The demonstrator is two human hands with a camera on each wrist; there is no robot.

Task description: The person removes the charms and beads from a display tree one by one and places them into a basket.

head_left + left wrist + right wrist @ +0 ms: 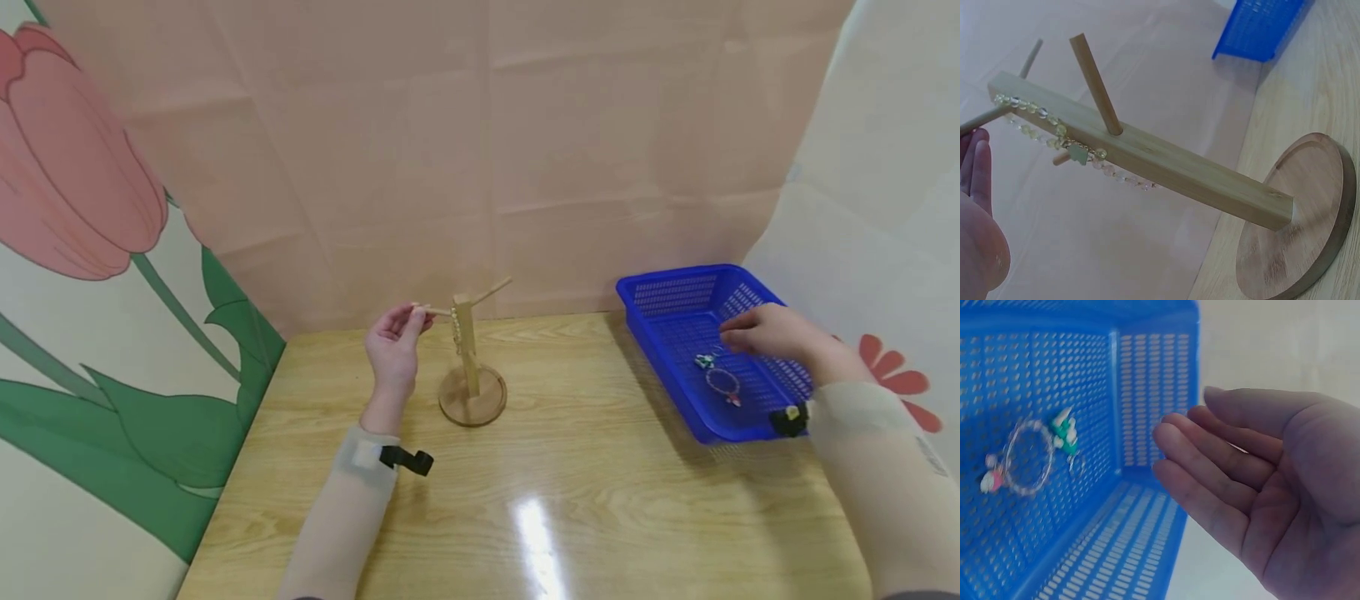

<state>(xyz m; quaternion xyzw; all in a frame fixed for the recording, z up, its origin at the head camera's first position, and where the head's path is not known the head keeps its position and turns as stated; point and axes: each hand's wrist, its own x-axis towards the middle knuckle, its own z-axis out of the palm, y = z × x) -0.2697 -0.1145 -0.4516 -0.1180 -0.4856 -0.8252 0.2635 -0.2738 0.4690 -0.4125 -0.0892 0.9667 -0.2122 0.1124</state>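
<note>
A wooden jewelry stand [467, 342] rises from a round base on the table. My left hand [393, 354] pinches the outer end of its upper left peg [988, 117] between thumb and fingers. Close to the post, a bracelet of yellow and clear beads [1032, 109] hangs from that peg. Pinkish beads [1129, 180] show lower down; whether they belong to a second bracelet I cannot tell. My right hand [780, 337] hovers over the blue basket [660, 367], fingers slightly bent and holding nothing. Inside lie a clear beaded bracelet [1009, 456] with a pink charm and a green-and-white keychain [1065, 432].
The wooden table [570, 467] extends in front of the stand and basket. A pink cloth wall [570, 167] stands behind them. Flower-printed panels [82, 167] flank the table on both sides. Another peg [1094, 84] juts from the post.
</note>
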